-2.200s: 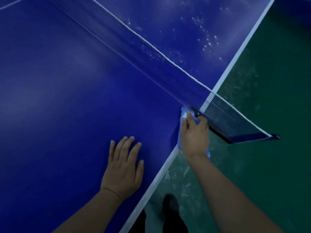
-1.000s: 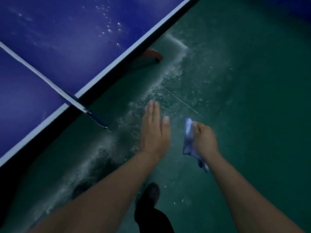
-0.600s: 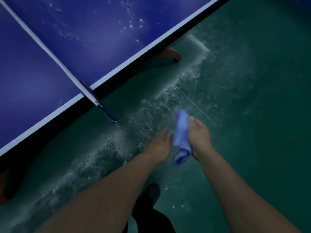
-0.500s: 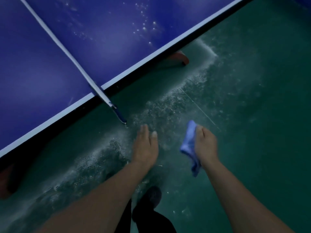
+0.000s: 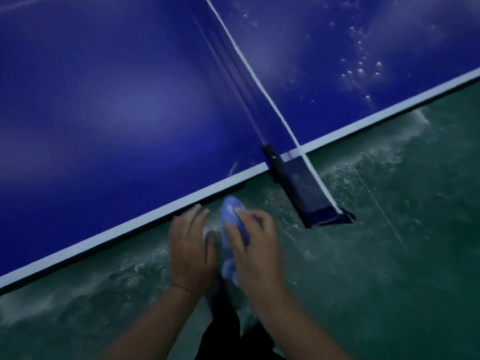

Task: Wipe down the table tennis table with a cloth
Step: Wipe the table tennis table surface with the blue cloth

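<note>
Two hands meet off the tabletop edge: the right hand [image 5: 255,245] grips a blue cloth [image 5: 231,216], the left hand [image 5: 191,252] lies relaxed beside it. Beyond the net [image 5: 306,183], droplets [image 5: 361,71] dot the tabletop [image 5: 109,105]. Refolding seems underway; wiping there likely follows.

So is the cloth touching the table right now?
Apart. The head view shows the cloth gripped in the right hand, over green floor clear of the table edge.

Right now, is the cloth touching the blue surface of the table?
No, the cloth is held by the right hand over the green floor, off the table edge.
</note>
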`<action>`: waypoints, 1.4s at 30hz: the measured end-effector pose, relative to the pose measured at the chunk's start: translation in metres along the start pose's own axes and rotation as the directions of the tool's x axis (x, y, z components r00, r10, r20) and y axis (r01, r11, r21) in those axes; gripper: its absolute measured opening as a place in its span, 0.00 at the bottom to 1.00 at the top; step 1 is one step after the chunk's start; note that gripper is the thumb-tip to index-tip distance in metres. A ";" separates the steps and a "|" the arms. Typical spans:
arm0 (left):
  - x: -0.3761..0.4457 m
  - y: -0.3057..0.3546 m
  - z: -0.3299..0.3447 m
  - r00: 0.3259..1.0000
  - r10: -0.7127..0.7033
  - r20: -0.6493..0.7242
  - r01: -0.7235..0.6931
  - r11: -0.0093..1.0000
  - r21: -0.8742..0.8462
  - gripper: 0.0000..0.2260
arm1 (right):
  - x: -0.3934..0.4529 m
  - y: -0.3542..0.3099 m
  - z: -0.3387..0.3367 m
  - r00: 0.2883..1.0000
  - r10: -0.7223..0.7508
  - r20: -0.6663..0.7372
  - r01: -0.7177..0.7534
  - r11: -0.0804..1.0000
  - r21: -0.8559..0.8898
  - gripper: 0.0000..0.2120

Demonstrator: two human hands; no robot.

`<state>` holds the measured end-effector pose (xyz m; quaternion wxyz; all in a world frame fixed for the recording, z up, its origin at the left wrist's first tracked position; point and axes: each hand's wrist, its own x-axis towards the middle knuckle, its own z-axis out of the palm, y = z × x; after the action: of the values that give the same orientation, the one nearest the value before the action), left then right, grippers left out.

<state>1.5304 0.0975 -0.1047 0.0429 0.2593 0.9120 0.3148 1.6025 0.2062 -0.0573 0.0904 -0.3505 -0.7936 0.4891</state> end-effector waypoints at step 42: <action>0.040 -0.074 -0.038 0.986 0.159 0.055 -0.161 0.986 0.047 0.15 | 0.044 0.034 0.010 0.996 -0.014 0.087 0.056 0.866 -0.497 0.19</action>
<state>1.4535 0.0472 -0.1154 0.0343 0.3407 0.8947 0.2868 1.5811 0.2374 -0.1000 -0.0265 -0.3273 -0.9023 0.2793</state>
